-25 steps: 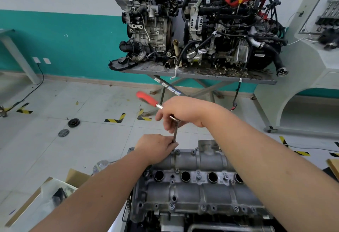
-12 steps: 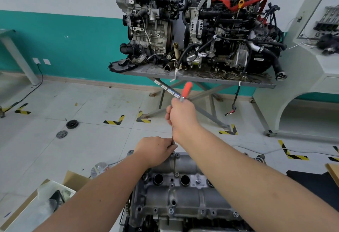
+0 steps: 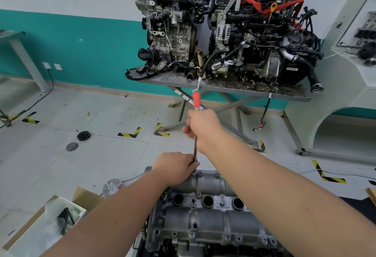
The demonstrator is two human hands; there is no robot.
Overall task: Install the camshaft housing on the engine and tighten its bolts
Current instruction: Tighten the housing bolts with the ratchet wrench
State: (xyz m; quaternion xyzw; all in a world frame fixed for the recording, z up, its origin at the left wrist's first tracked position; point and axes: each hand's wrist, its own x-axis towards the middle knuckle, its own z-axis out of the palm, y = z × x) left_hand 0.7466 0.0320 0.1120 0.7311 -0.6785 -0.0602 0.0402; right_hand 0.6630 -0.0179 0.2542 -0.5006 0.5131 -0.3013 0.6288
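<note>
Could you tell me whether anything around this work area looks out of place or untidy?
Two round dark parts lie loose on the floor tiles, away from any bench. A clear plastic bottle lies beside the open cardboard box. The camshaft housing looks seated evenly.

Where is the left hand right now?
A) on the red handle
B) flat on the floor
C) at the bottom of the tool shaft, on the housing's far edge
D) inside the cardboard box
C: the left hand grips the lower end of the tool shaft at the camshaft housing edge; the right hand holds the top.

Right hand (image 3: 204, 126) raised, fingers curled in a grip; left hand (image 3: 175, 167) lower, fingers curled
</note>
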